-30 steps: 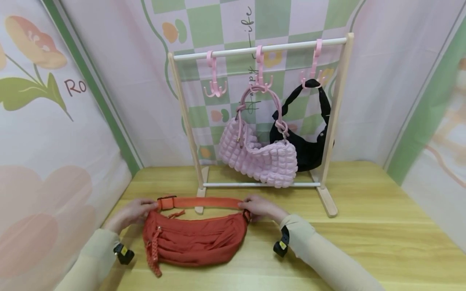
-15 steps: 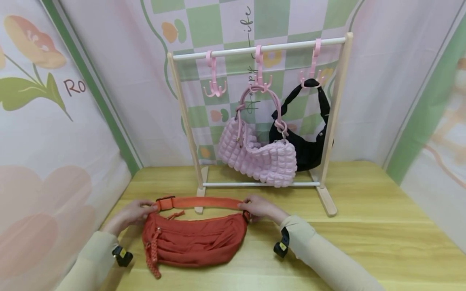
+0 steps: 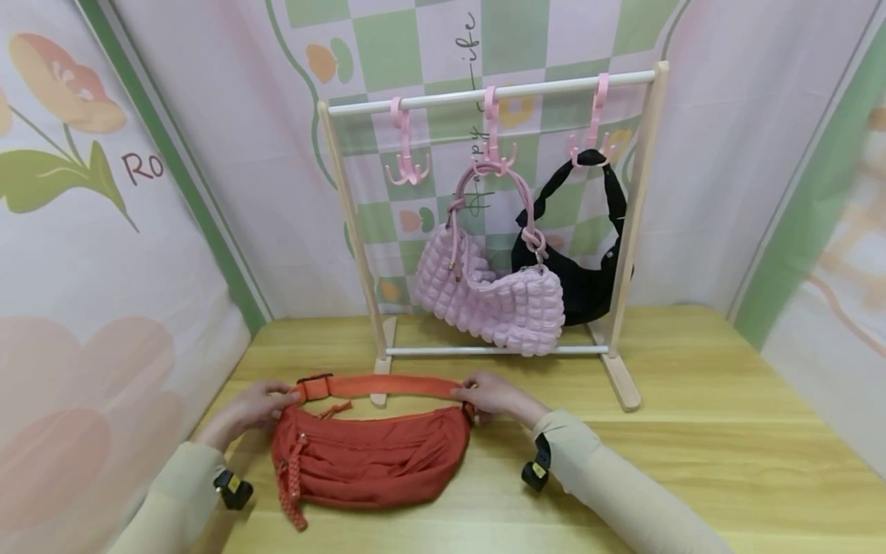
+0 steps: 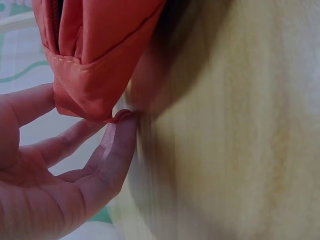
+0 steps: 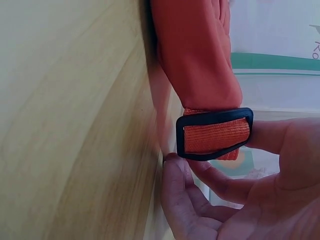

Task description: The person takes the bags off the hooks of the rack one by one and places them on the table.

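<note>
A red waist bag [image 3: 374,465] lies on the wooden table, its orange strap [image 3: 394,385] stretched out along the far side. At the strap's left end, beside a dark slider, my left hand [image 3: 251,406] pinches the strap. My right hand [image 3: 500,398] pinches the other end, near the bag's right corner. In the left wrist view, the thumb and fingers of the left hand [image 4: 65,185] sit around the bag's corner [image 4: 95,85]. The right wrist view has a black buckle [image 5: 215,118] threaded with orange webbing, with the right hand [image 5: 245,195] around it. A braided pull [image 3: 294,477] hangs at the bag's left.
Behind the bag stands a wooden rack [image 3: 640,208] with a white top rail [image 3: 443,98]. A pink puffy bag [image 3: 498,308] and a black bag [image 3: 581,288] hang from pink hooks. The left pink hook [image 3: 407,146] bears no bag. Printed curtains surround the table [image 3: 692,462].
</note>
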A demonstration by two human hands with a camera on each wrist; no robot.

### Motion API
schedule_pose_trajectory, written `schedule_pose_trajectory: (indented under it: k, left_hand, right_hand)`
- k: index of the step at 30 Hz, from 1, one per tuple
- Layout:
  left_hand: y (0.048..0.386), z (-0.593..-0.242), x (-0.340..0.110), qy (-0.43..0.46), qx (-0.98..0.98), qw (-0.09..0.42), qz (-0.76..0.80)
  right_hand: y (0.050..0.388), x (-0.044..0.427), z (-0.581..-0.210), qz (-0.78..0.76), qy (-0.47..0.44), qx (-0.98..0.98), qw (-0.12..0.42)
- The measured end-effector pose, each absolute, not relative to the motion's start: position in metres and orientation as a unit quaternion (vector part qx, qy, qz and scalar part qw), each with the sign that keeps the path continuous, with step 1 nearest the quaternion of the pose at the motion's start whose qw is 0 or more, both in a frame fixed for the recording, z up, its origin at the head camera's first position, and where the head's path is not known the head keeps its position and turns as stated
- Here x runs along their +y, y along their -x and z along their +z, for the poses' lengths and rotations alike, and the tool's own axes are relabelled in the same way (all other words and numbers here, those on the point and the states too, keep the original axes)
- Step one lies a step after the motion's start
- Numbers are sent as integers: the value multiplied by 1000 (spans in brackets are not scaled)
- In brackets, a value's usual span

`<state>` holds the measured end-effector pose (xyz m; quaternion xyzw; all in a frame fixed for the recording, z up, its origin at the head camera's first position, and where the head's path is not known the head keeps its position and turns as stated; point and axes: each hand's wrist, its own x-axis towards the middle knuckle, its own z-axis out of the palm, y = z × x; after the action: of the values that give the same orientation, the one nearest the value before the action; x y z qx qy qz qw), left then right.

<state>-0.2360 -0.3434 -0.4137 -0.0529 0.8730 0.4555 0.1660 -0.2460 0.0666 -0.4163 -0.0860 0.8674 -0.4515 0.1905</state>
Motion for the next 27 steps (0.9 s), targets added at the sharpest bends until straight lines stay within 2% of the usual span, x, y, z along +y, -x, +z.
schedule_pose_trajectory:
  k: [20, 27]
  left_hand:
    - [236, -417, -344, 51, 876, 153, 454]
    - [234, -414, -342, 53, 878, 150, 451]
  right_hand:
    - [245, 69, -413, -441, 112, 870, 190]
    - [245, 69, -411, -452, 95, 864, 199]
